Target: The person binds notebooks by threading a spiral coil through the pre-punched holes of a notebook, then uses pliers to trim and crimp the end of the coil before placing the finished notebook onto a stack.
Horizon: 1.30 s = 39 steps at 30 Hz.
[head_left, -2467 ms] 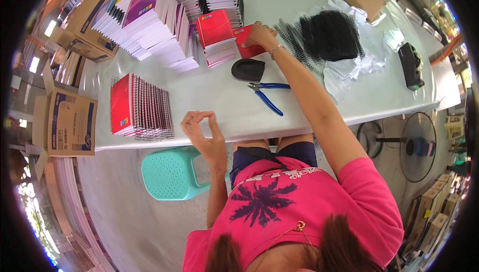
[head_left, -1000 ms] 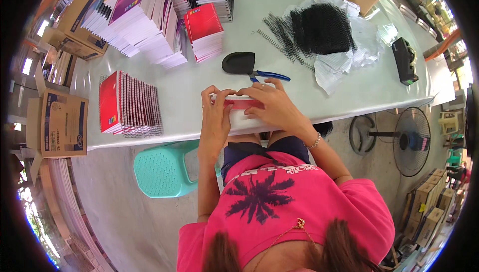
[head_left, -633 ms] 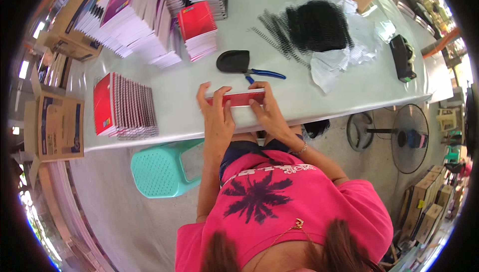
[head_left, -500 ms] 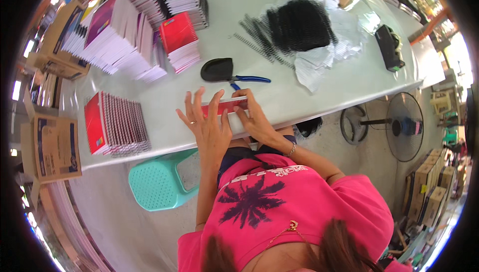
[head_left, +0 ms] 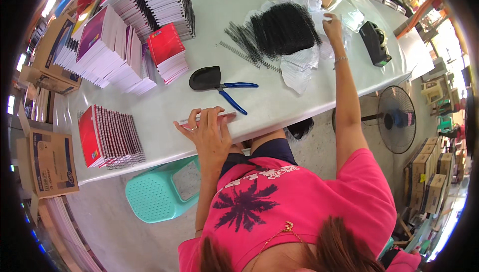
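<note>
At the table's near edge my left hand [head_left: 212, 131] is closed over a thin red notebook [head_left: 228, 116], much of it hidden by the fingers. Stretched far to the right, my right hand [head_left: 333, 26] has its fingers drawn together at crumpled white wrapping [head_left: 299, 70]; anything between them is too small to make out. Just left of that hand lies a heap of black spiral binding coils [head_left: 284, 30], with several loose coils beside it. Blue-handled pliers [head_left: 232, 102] lie spread beyond my left hand, their head covered by a black cup-shaped piece [head_left: 205, 78].
Bound red notebooks [head_left: 112, 137] stand at the left. Behind them rise stacks of purple-covered [head_left: 102, 47] and red notebooks [head_left: 167, 47]. A black tape dispenser [head_left: 375, 45] sits at the right edge. Below are a green stool [head_left: 157, 197] and a fan [head_left: 396, 119].
My right hand has left the notebook and reached out right to the wrapping beside the coils. My left hand has closed more over the notebook. The view has shifted slightly.
</note>
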### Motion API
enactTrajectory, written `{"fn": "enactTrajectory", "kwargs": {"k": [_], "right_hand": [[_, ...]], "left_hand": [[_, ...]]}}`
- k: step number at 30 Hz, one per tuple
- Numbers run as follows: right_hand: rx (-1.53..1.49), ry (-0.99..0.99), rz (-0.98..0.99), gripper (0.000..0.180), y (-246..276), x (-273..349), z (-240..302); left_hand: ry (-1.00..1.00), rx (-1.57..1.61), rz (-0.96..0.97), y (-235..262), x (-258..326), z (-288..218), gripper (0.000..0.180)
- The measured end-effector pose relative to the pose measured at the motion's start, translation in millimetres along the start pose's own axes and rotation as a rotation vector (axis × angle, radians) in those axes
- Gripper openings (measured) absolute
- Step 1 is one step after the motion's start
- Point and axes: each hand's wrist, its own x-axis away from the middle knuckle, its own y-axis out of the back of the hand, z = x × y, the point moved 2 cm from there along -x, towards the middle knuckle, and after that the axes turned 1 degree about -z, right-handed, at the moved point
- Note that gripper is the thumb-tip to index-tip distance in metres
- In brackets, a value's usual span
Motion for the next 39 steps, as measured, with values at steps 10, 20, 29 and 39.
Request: {"fn": "enactTrajectory", "kwargs": {"k": [10, 20, 29, 39], "right_hand": [[0.132, -0.142, 0.765, 0.027, -51.1, -7.6, -10.2], [0.116, -0.085, 0.828, 0.024, -49.1, -13.8, -26.6], [-0.471, -0.572, 0.589, 0.026, -44.3, 0.4, -10.9], [-0.540, 0.004, 0.386, 0.035, 22.8, 34.9, 126.7]], "left_hand": [[0.082, 0.038, -0.120, -2.0, 3.2, 3.4, 0.038], [0.078, 0.046, -0.173, -5.7, 1.0, 0.5, 0.034], [0.086, 0.037, -0.174, -6.1, 1.9, 3.9, 0.032], [0.083, 0.045, -0.206, -7.9, -1.4, 2.7, 0.032]]}}
